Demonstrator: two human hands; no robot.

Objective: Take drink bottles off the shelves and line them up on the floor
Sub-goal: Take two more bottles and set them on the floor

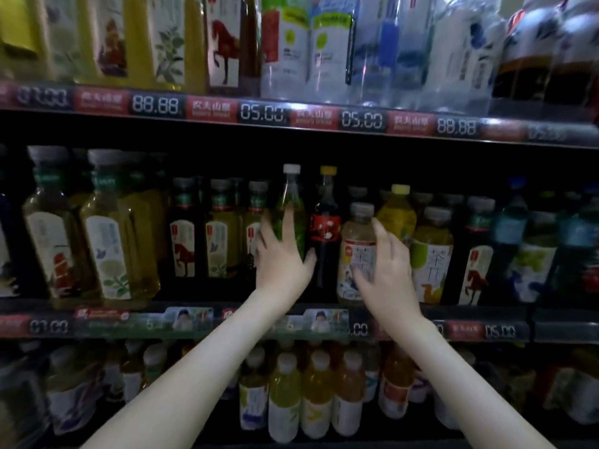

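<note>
drink bottles (113, 238) on dim shelf (97, 324); left grip (282, 257) open on green bottle (294, 197), right grip (389, 270) open beside tea bottle (356, 243).

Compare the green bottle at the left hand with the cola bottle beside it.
Cap: the green bottle has a white one, the cola bottle a yellow one. Body: the green bottle is green, the cola bottle dark with a red label. Contact: the left hand lays spread fingers on the green bottle; the cola bottle is not gripped. Both stand upright, side by side, on the middle shelf.
</note>
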